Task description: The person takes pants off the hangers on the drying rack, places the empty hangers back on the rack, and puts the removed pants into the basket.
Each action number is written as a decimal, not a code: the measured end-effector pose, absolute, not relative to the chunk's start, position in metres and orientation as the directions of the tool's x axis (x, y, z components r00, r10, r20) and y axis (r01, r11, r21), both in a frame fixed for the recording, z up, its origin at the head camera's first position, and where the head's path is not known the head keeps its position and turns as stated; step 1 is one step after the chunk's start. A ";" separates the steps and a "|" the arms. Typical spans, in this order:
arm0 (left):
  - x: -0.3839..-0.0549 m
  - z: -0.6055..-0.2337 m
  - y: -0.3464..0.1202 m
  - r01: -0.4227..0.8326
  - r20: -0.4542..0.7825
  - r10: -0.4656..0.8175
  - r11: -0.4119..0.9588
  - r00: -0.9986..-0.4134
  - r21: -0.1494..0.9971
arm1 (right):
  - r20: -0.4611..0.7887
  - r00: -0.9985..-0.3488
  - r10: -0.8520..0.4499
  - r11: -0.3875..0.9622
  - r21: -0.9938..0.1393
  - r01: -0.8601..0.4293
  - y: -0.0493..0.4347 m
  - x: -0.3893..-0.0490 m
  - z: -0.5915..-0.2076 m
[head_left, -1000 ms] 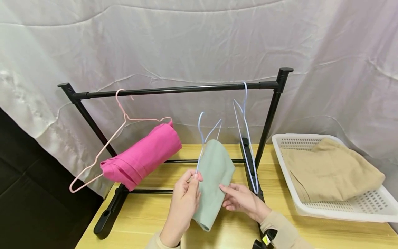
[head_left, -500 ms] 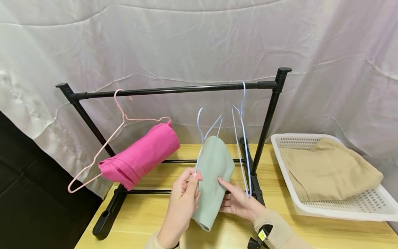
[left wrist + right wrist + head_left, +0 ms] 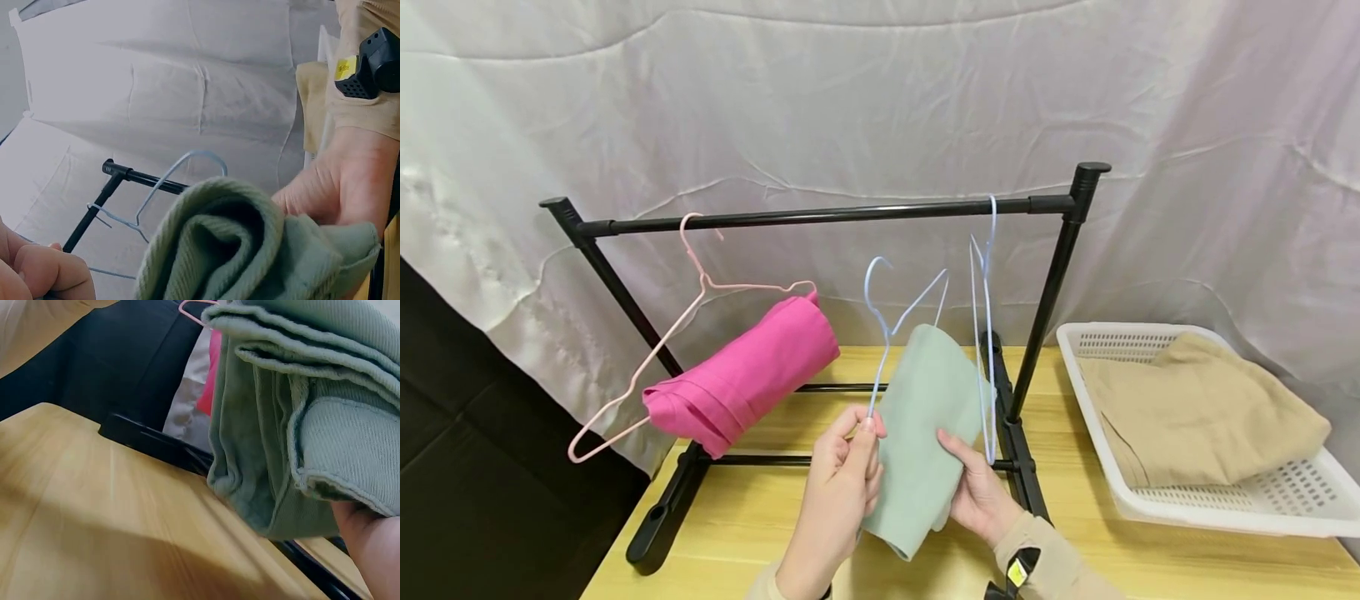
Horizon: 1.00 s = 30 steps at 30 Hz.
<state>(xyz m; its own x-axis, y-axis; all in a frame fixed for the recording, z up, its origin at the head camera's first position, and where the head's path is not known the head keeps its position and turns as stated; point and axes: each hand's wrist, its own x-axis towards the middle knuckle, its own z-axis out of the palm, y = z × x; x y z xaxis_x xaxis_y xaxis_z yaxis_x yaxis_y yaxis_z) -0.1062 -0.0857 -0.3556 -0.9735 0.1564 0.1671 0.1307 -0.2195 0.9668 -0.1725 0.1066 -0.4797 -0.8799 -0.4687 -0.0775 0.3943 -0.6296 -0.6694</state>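
My left hand (image 3: 842, 475) pinches the lower left side of a light blue hanger (image 3: 886, 331) between thumb and fingers. Its hook stands free in front of the rail. A pale green folded garment (image 3: 925, 408) drapes over this hanger; the left wrist view shows its rolled, ribbed edge (image 3: 225, 194). My right hand (image 3: 985, 500) holds the garment's right part, thumb on the front and the other fingers hidden behind. In the right wrist view, layered folds of the garment (image 3: 344, 437) hang above the table, with part of my right hand (image 3: 375, 550) below them.
A black rack (image 3: 820, 216) stands on the wooden table (image 3: 760, 533). From its rail hang a pink hanger (image 3: 703, 283) with a pink folded garment (image 3: 745, 375) and a bare blue hanger (image 3: 989, 333). At right, a white basket (image 3: 1093, 433) holds a beige garment (image 3: 1202, 417).
The held hanger has turned, its hook shifting left. My right hand has slid behind the green garment, whose right side now spreads wider. The bare blue hanger on the rail has swung.
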 end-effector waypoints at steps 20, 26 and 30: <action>-0.127 -0.376 -0.093 0.061 0.077 0.147 -0.110 -0.986 0.992 | -0.125 -0.875 -0.467 -0.487 -0.790 0.372 0.111 -0.177 -0.449; -0.135 -0.383 -0.103 0.034 0.047 0.133 -0.093 -0.990 0.995 | -0.143 -0.893 -0.428 -0.443 -0.828 0.345 0.111 -0.179 -0.445; -0.137 -0.386 -0.110 0.013 0.022 0.114 -0.074 -0.993 0.997 | -0.147 -0.900 -0.410 -0.420 -0.846 0.330 0.111 -0.180 -0.442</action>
<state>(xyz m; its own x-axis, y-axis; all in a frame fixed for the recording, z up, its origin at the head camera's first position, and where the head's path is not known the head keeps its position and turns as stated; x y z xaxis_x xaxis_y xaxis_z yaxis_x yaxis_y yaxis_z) -0.1371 -0.1101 -0.3865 -0.9932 0.1143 0.0216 0.0131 -0.0742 0.9972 -0.1801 0.1111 -0.4415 -0.9001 -0.4101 -0.1471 0.3296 -0.4201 -0.8455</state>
